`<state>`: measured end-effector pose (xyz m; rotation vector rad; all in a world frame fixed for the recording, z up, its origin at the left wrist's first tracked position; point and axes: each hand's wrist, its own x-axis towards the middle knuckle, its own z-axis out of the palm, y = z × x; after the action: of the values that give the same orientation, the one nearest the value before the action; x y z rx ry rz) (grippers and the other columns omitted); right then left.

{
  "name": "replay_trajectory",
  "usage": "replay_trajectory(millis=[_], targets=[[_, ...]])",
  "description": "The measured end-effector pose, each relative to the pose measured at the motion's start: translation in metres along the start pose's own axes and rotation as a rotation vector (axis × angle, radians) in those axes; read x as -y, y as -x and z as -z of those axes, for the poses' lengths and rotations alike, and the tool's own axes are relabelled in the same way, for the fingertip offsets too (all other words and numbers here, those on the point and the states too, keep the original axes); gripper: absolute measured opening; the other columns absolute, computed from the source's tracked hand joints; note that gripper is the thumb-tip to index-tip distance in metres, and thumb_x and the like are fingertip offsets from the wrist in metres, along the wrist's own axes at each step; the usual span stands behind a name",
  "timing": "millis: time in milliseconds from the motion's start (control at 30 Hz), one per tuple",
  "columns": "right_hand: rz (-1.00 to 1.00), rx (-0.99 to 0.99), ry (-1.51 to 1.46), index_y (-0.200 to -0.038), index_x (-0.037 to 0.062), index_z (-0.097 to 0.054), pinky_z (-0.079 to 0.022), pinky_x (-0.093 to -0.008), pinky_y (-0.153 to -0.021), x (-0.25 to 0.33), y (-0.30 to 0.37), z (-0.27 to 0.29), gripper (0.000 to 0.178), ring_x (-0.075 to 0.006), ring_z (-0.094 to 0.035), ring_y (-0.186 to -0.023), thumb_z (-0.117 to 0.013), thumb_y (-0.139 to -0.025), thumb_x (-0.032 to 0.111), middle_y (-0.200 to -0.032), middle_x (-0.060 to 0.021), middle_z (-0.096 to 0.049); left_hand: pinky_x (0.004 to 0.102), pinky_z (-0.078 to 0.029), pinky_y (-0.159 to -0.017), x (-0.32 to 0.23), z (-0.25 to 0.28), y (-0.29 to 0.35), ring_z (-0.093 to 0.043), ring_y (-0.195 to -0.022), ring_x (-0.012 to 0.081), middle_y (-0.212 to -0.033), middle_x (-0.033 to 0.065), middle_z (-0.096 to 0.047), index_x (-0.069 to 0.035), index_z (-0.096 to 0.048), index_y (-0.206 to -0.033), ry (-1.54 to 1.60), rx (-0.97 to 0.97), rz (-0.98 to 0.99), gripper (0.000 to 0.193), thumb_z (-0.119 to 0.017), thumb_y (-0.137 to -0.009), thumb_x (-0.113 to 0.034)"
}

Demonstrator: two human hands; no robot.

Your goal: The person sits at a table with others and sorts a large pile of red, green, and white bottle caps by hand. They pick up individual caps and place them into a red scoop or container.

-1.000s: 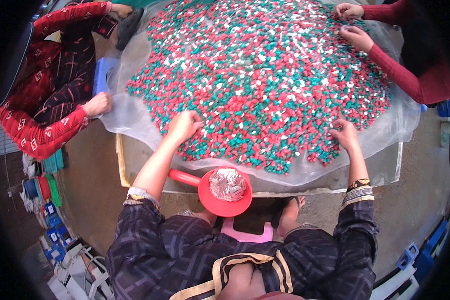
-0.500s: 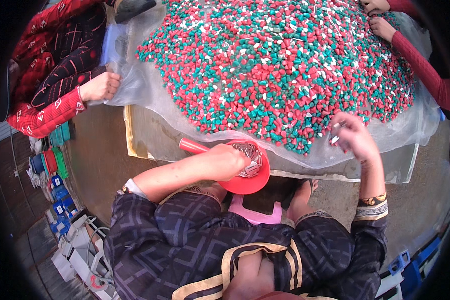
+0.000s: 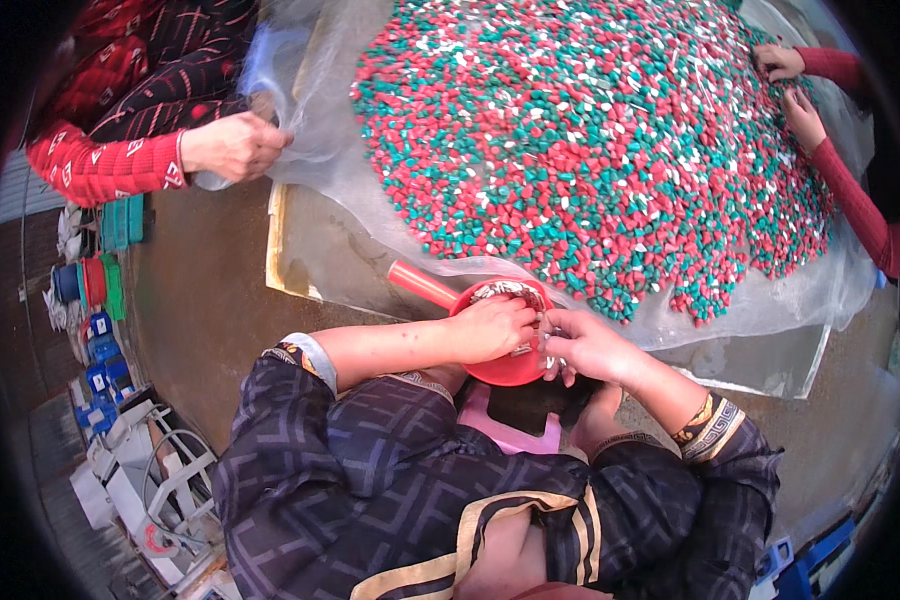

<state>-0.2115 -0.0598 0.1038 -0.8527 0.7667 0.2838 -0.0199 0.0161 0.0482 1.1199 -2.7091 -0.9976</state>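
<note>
A red plastic dipper (image 3: 505,374) with a stub handle rests in front of me, holding thin whitish and metallic-looking pieces. Over its mouth is my left hand (image 3: 496,326), its fingers curled in among those pieces; what they grip is hidden. My right hand (image 3: 588,346) meets it at the dipper's right rim. Small pale pieces show between the right hand's bent fingers. Beyond the dipper spreads a broad heap of small red, green and white cone-like pieces (image 3: 570,160) on translucent sheeting (image 3: 345,215).
A glassy-edged board (image 3: 310,250) lies under the sheeting. On the left, a person's hand (image 3: 235,146) grips the sheet; at the far right, another person's hands (image 3: 802,118) touch the heap. A pink stool (image 3: 505,432) stands below the dipper. Blue containers (image 3: 100,360) line the left.
My right hand has come from the heap's near edge to the dipper, beside my left. The left-hand person's hand has shifted right with the sheet. The view has also shifted.
</note>
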Motion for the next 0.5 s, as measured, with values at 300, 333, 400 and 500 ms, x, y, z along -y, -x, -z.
replay_trajectory(millis=[300, 333, 400, 500], targets=[[0.049, -0.137, 0.022, -0.091, 0.0004, -0.053, -0.053, -0.026, -0.051, 0.007, -0.008, 0.001, 0.011, -0.0134, -0.062, -0.072, -0.05, -0.088, 0.011, -0.083, -0.0069, -0.061, 0.0371, -0.05, -0.075, 0.005, -0.009, -0.002, -0.057, -0.091, 0.0264, -0.097, 0.0118, -0.056, -0.001, -0.062, -0.094, -0.183, -0.111, -0.038, 0.025, -0.053, -0.077, -0.016], [0.059, -0.162, 0.007, -0.092, 0.0007, -0.052, -0.053, -0.0259, -0.051, 0.007, -0.007, 0.004, 0.011, -0.0137, -0.063, -0.07, -0.05, -0.089, 0.011, -0.082, -0.0071, -0.061, 0.036, -0.051, -0.073, 0.005, -0.003, -0.004, -0.057, -0.093, 0.0259, -0.098, 0.012, -0.056, -0.002, -0.063, -0.096, -0.147, -0.038, -0.029, 0.026, -0.054, -0.076, -0.016], [0.075, -0.21, -0.022, -0.091, 0.0017, -0.051, -0.052, -0.0262, -0.049, 0.006, -0.006, 0.009, 0.011, -0.0152, -0.063, -0.065, -0.051, -0.09, 0.013, -0.079, -0.0079, -0.061, 0.0352, -0.052, -0.071, 0.007, -0.009, -0.004, -0.057, -0.094, 0.0258, -0.098, 0.0124, -0.056, -0.003, -0.063, -0.097, -0.104, -0.088, -0.01, 0.026, -0.054, -0.076, -0.016], [0.069, -0.268, -0.014, -0.09, 0.0021, -0.05, -0.052, -0.0264, -0.049, 0.01, -0.004, 0.011, 0.012, -0.0164, -0.064, -0.064, -0.052, -0.09, 0.014, -0.079, -0.0082, -0.061, 0.0338, -0.053, -0.068, 0.006, -0.018, -0.004, -0.057, -0.094, 0.0253, -0.099, 0.0123, -0.056, -0.006, -0.063, -0.097, -0.112, -0.118, -0.002, 0.025, -0.055, -0.076, -0.016]])
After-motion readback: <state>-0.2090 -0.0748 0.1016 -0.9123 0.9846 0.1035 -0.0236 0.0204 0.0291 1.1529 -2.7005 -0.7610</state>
